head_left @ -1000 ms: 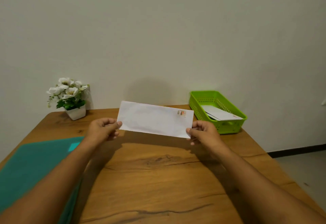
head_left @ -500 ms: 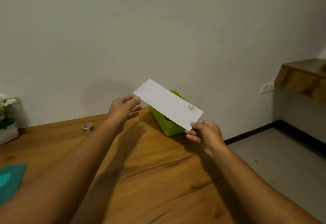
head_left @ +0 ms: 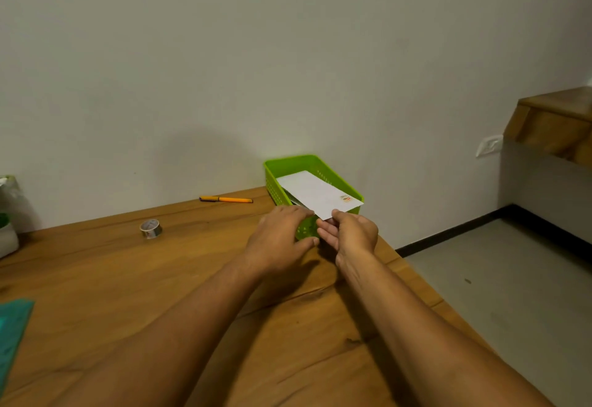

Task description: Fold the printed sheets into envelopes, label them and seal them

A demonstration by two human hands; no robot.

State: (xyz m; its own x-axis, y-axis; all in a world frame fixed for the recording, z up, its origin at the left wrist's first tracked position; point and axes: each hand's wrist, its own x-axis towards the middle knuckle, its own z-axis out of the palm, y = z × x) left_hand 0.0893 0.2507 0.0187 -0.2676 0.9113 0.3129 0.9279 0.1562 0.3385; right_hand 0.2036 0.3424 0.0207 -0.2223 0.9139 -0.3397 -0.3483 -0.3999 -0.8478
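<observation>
Fingers and thumb of the right hand pinch the near corner of a white envelope. The envelope lies slanted across the top of the green plastic basket just beyond them. The left hand, fingers extended and gripping nothing, rests against the basket's near end, close beside the right. To their left on the worktop sit a tape roll and, farther back, an orange pen.

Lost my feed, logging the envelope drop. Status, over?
Right-hand grip pinches envelope at near end. Left-hand grip open, beside green basket. Envelope over basket, not released. Nothing in the way.
</observation>
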